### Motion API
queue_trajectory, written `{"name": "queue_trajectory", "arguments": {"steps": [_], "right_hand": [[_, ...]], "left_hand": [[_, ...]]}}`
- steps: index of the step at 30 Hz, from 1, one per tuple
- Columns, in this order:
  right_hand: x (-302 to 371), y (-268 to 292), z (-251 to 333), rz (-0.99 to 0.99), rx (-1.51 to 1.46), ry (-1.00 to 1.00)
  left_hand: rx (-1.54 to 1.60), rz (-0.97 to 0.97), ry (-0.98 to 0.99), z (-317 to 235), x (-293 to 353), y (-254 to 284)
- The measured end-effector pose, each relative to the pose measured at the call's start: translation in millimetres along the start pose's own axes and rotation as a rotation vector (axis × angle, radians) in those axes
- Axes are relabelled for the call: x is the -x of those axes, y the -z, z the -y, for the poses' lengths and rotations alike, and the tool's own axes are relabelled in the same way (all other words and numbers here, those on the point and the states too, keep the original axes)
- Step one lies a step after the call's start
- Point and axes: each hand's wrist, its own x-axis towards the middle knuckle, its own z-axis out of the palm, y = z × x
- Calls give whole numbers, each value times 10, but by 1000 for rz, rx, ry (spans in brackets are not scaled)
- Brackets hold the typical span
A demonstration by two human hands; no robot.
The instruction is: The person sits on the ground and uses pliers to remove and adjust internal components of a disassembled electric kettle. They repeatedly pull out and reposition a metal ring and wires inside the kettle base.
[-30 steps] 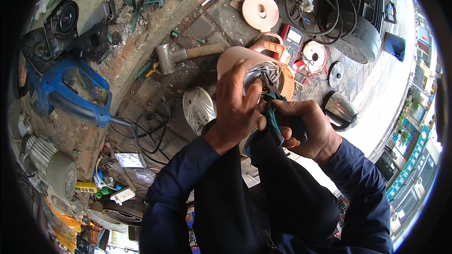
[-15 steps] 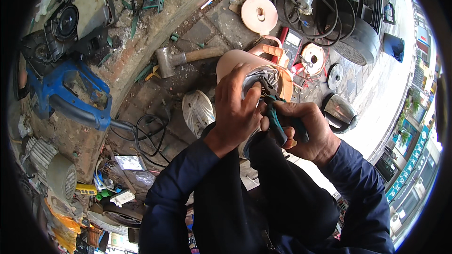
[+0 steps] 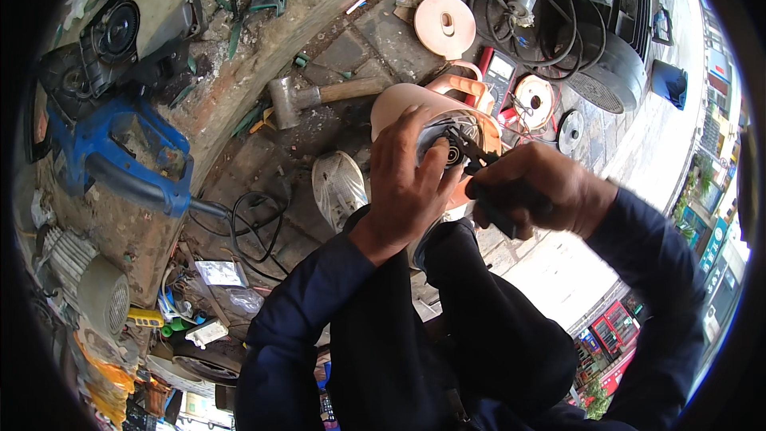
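A peach-coloured electric kettle (image 3: pixel 396 101) lies tipped between my knees, its opened underside turned toward me. My left hand (image 3: pixel 405 183) is closed over the kettle's near rim and steadies it. Inside the underside sits a round connector (image 3: pixel 454 156) with concentric rings. My right hand (image 3: pixel 546 191) grips a pair of pliers (image 3: pixel 476 157) with dark handles. The plier jaws reach into the underside beside the connector; whether they pinch a part is too small to tell.
A peach round base (image 3: pixel 444 25), a hammer (image 3: pixel 319 97) and a red multimeter (image 3: pixel 498 73) lie beyond the kettle. At left are a blue power-tool housing (image 3: pixel 120 161) and a grey motor (image 3: pixel 89 283). A large motor with cables (image 3: pixel 602 72) stands far right.
My right hand has swung outward to the right and turned over, its elbow lifting, so the pliers now come in from the right. My left hand and the kettle have barely shifted.
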Motion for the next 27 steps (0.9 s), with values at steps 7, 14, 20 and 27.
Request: {"name": "queue_trajectory", "arguments": {"steps": [7, 14, 20, 27], "right_hand": [[88, -318, 934, -175, 1293, -228], [296, -704, 628, -331, 2531, 416], [481, -360, 576, -371, 2062, 330], [295, -116, 174, -180, 545, -13]], "left_hand": [[1, -32, 7, 32, 22, -55], [10, -45, 7, 38, 33, -76], [34, -64, -16, 68, 41, -95], [25, -57, 3, 47, 39, -86]]}}
